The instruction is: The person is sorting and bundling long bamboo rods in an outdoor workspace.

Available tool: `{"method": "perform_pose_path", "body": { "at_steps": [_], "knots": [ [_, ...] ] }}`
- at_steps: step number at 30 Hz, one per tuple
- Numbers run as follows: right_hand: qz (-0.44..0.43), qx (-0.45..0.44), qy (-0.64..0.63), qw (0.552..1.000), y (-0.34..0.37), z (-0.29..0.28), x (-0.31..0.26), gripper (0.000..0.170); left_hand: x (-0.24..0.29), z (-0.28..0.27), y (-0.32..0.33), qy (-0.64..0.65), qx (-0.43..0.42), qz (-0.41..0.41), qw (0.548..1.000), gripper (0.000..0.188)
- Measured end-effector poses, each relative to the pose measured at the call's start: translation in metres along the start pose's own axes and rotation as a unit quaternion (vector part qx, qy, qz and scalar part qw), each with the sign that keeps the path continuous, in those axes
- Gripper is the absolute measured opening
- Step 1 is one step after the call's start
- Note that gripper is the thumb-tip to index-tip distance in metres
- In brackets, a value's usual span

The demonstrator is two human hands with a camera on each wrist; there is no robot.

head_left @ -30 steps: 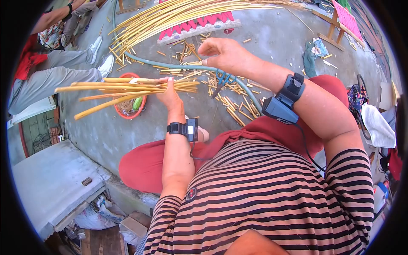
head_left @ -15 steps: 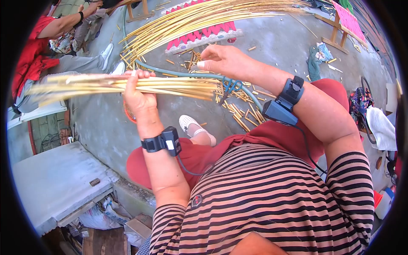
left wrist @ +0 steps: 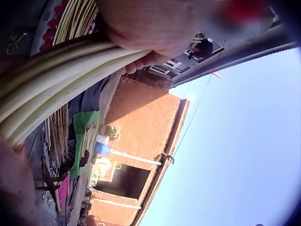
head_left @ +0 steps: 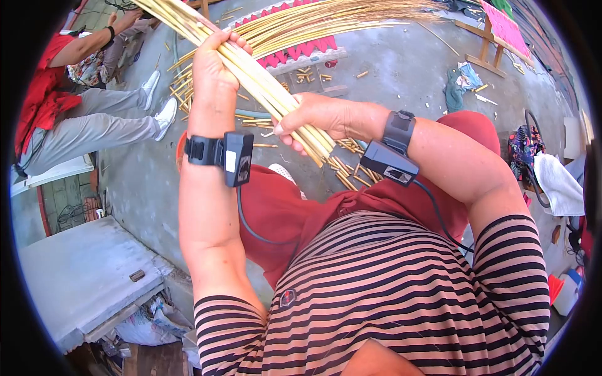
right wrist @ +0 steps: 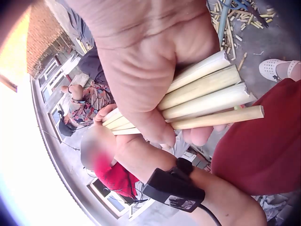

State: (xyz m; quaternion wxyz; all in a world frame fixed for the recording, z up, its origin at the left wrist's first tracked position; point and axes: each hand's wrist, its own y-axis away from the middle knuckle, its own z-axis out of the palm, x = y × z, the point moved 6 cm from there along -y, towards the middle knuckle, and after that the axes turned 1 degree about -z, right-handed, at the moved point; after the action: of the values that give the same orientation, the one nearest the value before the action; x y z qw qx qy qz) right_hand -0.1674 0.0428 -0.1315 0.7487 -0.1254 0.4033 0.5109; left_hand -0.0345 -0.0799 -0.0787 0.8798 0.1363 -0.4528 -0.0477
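A bundle of pale yellow stalks slants across the head view, from the top left down to the middle. My left hand grips it near its upper part, thumb and fingers wrapped round. Close to the lower end my right hand holds the same bundle. In the right wrist view the cut ends of several stalks stick out beside the right hand, with its fingers curled beneath them. The left wrist view shows the stalks running under the left hand.
Long stalks lie across a pink-trimmed rack beyond the hands. Short cut pieces and a hose are on the floor. Another person in grey trousers sits at the left. A pale slab stands at the lower left.
The bundle has gone from nearly level at the left to slanting up, its lower end towards me. My left hand moved up; the right hand came down and took hold near the lower end.
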Motion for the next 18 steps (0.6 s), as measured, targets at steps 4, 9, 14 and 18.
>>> {"method": "perform_pose_path", "body": {
  "at_steps": [4, 9, 14, 18],
  "knots": [
    [0.004, 0.009, -0.092, 0.996, -0.004, -0.004, 0.004, 0.015, -0.017, -0.003, -0.032, -0.005, -0.065, -0.066, 0.996, 0.011],
    [-0.007, -0.060, -0.155, 0.986, -0.008, 0.003, -0.007, 0.016, -0.002, 0.019, -0.027, 0.097, -0.200, -0.035, 0.974, 0.026],
    [-0.009, -0.138, -0.133, 0.981, -0.005, 0.012, -0.014, 0.019, 0.012, 0.067, 0.025, 0.176, -0.172, 0.049, 0.968, 0.022],
    [0.036, -0.167, -0.075, 0.983, 0.006, 0.016, -0.018, 0.020, 0.049, 0.045, 0.028, 0.150, -0.332, 0.109, 0.925, 0.058]
  ]
}}
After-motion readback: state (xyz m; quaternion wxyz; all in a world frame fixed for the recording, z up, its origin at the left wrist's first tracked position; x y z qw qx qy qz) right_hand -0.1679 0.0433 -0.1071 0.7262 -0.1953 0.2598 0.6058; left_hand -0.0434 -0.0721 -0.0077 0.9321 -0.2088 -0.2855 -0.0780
